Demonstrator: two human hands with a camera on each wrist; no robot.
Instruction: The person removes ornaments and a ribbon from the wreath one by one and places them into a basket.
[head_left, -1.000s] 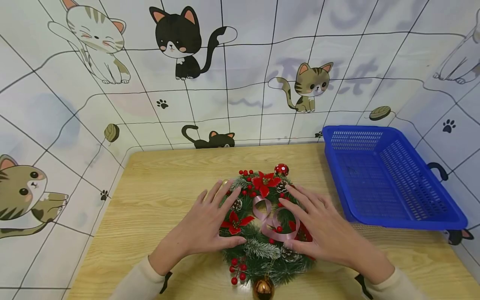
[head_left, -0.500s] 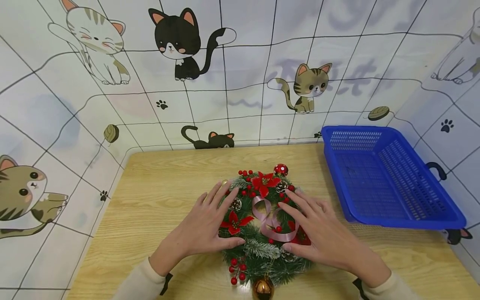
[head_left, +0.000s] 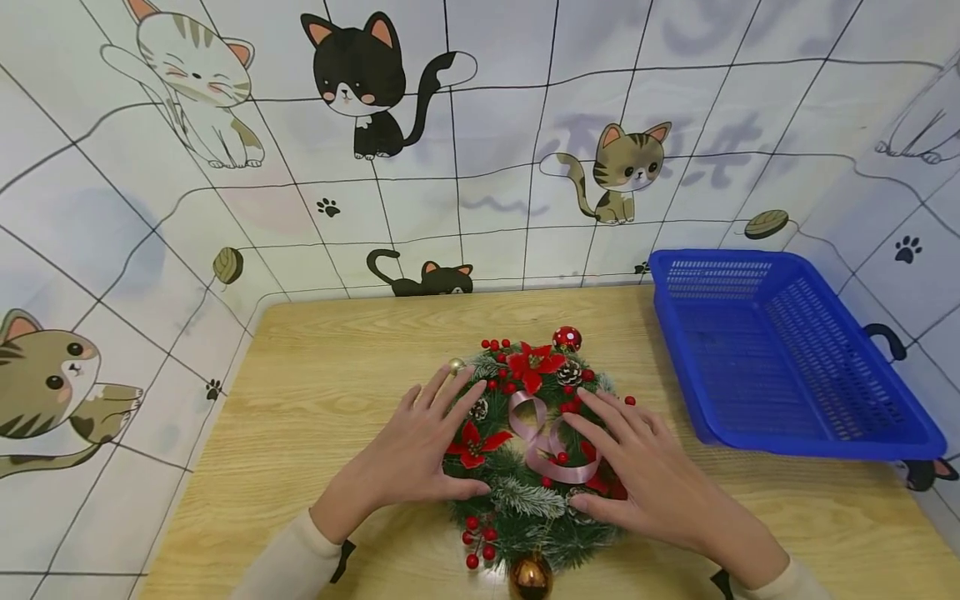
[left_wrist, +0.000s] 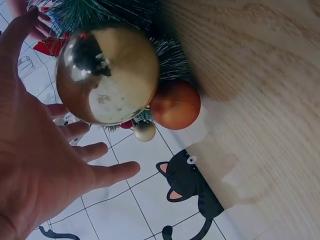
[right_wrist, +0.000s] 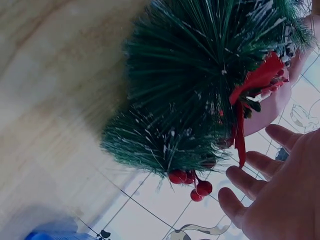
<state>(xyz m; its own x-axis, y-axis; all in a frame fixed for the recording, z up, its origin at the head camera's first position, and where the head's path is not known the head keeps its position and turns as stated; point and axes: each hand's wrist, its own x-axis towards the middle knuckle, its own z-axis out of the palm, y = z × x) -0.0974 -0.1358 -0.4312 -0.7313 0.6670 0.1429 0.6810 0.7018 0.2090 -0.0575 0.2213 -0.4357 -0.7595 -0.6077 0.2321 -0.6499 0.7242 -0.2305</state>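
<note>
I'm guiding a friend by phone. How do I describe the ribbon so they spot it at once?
On the wooden table, find the blue basket, then the green wreath to its left in the head view. Near the wreath's middle, between the left hand and right hand, the ribbon curls in loops. Its smooth pink band sets it apart from the red flowers and berries.

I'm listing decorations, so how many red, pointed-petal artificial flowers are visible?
3: one red, pointed-petal artificial flower at the far side of the green pine-needle wreath, another on its left, a third on its right, partly covered by the person's right hand. Others may be hidden.
</note>
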